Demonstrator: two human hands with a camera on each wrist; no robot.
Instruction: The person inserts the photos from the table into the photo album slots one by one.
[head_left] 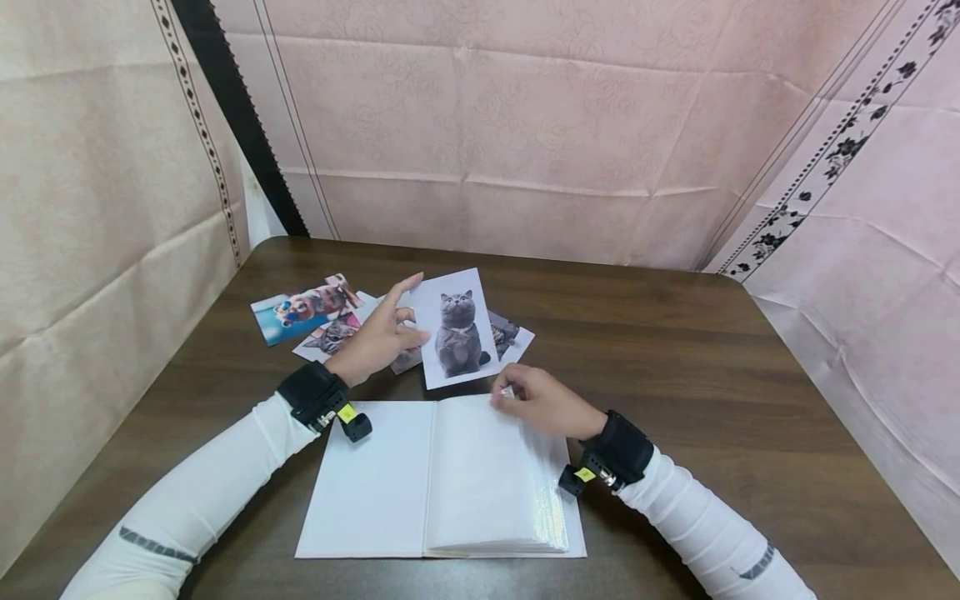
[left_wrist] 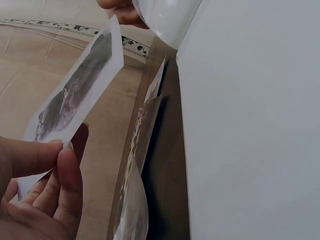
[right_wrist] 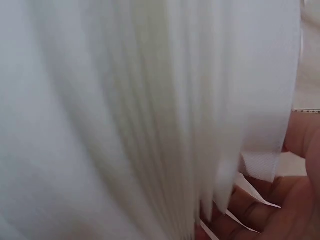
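My left hand [head_left: 382, 337] pinches the left edge of a photo of a grey cat [head_left: 459, 342], held tilted above the table beyond the album. In the left wrist view, thumb and fingertips meet at one end of this photo [left_wrist: 80, 95]. An open photo album [head_left: 375, 483] lies in front, with white cover and clear sleeve pages [head_left: 487, 475] on its right side. With thumb and fingers, my right hand [head_left: 551, 404] grips the upper right corner of the sleeves. In the right wrist view the fanned pages [right_wrist: 150, 110] hide part of that hand [right_wrist: 285, 210].
Behind the left hand lie several loose photos, among them one with a blue ground [head_left: 288, 317], a cat photo [head_left: 330, 335] and another partly under the held photo [head_left: 513, 337]. The brown wooden table [head_left: 660, 350] ends at a pink cloth backdrop [head_left: 525, 125].
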